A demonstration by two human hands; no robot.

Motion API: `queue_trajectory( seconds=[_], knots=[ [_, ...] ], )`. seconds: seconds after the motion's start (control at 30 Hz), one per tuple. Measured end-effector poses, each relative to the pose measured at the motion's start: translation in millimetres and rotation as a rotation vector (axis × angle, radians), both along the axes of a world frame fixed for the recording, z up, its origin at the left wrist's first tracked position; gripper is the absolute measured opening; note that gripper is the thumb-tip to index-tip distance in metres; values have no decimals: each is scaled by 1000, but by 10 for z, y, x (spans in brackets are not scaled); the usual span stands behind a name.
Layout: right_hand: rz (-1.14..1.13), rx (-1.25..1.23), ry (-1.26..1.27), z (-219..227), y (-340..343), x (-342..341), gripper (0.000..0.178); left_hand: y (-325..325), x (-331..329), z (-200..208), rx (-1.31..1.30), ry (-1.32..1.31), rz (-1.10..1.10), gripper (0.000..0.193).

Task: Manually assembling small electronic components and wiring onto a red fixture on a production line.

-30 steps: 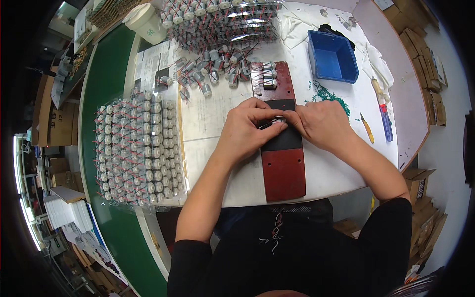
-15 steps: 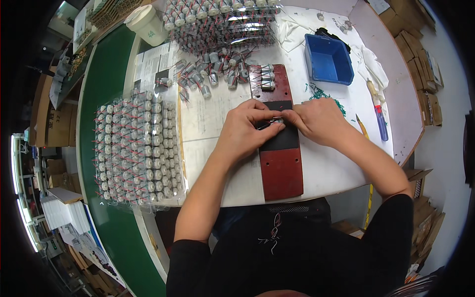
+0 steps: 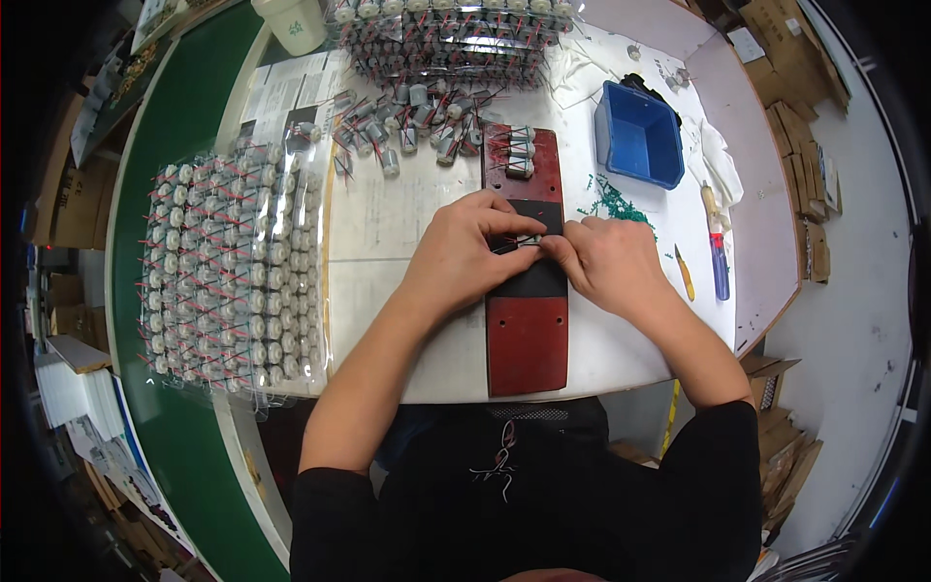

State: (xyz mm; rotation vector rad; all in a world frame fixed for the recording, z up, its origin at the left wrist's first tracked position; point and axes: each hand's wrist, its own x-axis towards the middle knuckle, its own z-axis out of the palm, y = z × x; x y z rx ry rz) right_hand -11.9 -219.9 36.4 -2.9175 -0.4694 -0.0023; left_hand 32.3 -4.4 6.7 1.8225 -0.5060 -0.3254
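Note:
My left hand point(image 3: 470, 250) pinches a small motor point(image 3: 528, 241) between thumb and fingers, over the black pad point(image 3: 531, 281) in the middle of a dark red board point(image 3: 529, 339). The motor is largely hidden by my fingertips. From the other side my right hand point(image 3: 611, 262) is closed, thumb and curled fingers pressed to the motor's end; whatever they pinch there is too small to tell. Several small motors point(image 3: 520, 155) with red and black wires stand in a row at the board's far end. Small green pieces point(image 3: 618, 201) lie scattered beside my right hand.
Loose motors point(image 3: 417, 116) are heaped beyond my left hand. Clear trays of motors point(image 3: 223, 272) stand at left, with more stacked trays point(image 3: 446, 48) at the back. On the right are a blue bin point(image 3: 640, 136), a screwdriver point(image 3: 719, 257) and yellow-handled tweezers point(image 3: 685, 272).
The whole view has shifted, so the bench sits further left in it. Both hands stay at the motor over the black pad, with only slight finger movement.

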Motion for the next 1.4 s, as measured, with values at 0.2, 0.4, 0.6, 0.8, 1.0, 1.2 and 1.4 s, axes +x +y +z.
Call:
queue_trajectory(
  seconds=[0.2, 0.4, 0.6, 0.8, 1.0, 1.2, 1.4],
  knots=[
    [-116, 634, 200, -15, -87, 108, 21, 21, -4, -13, -3, 12, 17, 29],
    [-133, 806, 379, 37, -57, 158, 12, 15, 4, -9, 9, -51, 34, 29],
    [-88, 782, 340, 21, -24, 175, 12, 12, -3, 25, 45, -49, 36, 29],
    [-124, 754, 374, 68, 25, 215, 13, 31, -6, -26, 48, -77, 40, 29],
    [-126, 640, 428, 165, 29, 271, 13, 43, 16, -35, 35, -92, 16, 30],
    [-120, 665, 518, 124, -1, 353, 15, 31, -7, -43, 33, -72, 36, 29],
    [-226, 563, 510, 195, 78, 290, 17, 23, -43, -94, 59, -161, 71, 26]
  ],
)
